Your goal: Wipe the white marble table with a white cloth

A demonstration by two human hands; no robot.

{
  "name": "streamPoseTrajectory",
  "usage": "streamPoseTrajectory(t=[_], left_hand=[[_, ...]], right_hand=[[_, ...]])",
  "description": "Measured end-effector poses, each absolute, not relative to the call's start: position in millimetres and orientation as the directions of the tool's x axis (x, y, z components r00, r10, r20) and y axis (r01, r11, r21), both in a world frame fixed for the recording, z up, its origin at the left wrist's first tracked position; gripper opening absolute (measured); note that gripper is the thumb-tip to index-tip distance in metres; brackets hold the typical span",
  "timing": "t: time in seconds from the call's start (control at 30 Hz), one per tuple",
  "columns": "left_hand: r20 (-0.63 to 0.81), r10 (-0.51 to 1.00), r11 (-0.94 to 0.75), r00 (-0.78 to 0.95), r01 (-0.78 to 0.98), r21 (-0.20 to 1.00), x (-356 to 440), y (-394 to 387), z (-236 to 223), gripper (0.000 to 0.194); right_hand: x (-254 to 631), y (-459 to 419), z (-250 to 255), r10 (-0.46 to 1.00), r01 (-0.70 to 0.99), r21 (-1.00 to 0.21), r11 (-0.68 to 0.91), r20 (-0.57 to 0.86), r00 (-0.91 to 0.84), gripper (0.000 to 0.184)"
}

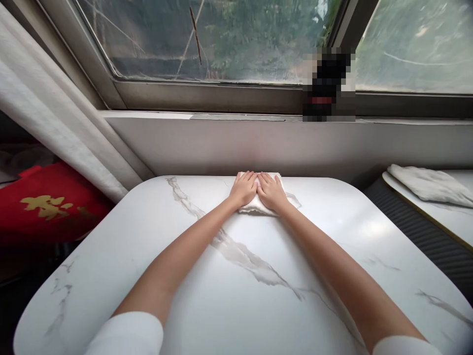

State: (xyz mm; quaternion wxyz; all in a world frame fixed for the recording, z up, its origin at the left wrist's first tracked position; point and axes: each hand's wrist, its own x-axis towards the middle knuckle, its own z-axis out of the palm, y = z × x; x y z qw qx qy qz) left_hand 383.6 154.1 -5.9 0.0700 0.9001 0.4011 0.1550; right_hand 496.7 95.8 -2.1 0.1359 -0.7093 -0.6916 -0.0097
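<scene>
Your 2 white sleeves (127, 335) lie nearest, with bare forearms (170, 266) reaching across the marbled table (236, 315). Your left hand (244, 190) and right hand (271, 191) rest flat, side by side, on the white cloth (254, 204) at the table's far edge. Spread your weight evenly through 2 palms so the cloth lies flat. At left, the red item (48, 212) may be a bag; any contents are hidden.

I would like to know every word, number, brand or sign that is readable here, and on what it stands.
None can be read with certainty.
Red item at left: gold mark, perhaps a written character, too unclear to read.
White cloth under left hand and right hand; marbled table: no writing visible.
</scene>
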Motion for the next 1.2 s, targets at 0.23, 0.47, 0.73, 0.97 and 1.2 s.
streamPoseTrajectory(t=[0.23, 0.47, 0.73, 0.97, 1.2], left_hand=[[0.240, 0.748, -0.663, 0.619, 0.711, 0.232, 388.5, 175.7, -5.7, 0.047], [0.206, 0.745, -0.667, 0.635, 0.719, 0.195, 377.7, 145.8, -4.5, 0.048], [0.192, 0.664, -0.747, 0.722, 0.632, 0.207, 310.1, 13.1, -2.6, 0.049], [0.146, 0.614, -0.783, 0.776, 0.576, 0.233, 244.3, -69.0, 7.4, 0.052], [0.151, 0.730, -0.682, 0.666, 0.697, 0.221, 236.7, -14.6, 0.6, 0.050]], right_hand=[[501.8, 119.1, -4.9, 0.965, 0.986, -0.167, 0.014, 0.260, 0.030, 0.050], [492.3, 89.4, -4.2, 0.970, 0.983, -0.183, 0.012, 0.241, 0.033, 0.052], [441.6, -51.1, -5.2, 0.976, 0.959, -0.262, 0.113, 0.210, -0.057, 0.053], [399.8, -137.6, -8.4, 0.948, 0.844, -0.447, 0.296, 0.248, -0.201, 0.062], [387.3, -63.8, -4.0, 0.955, 0.871, -0.392, 0.297, 0.136, -0.264, 0.058]])
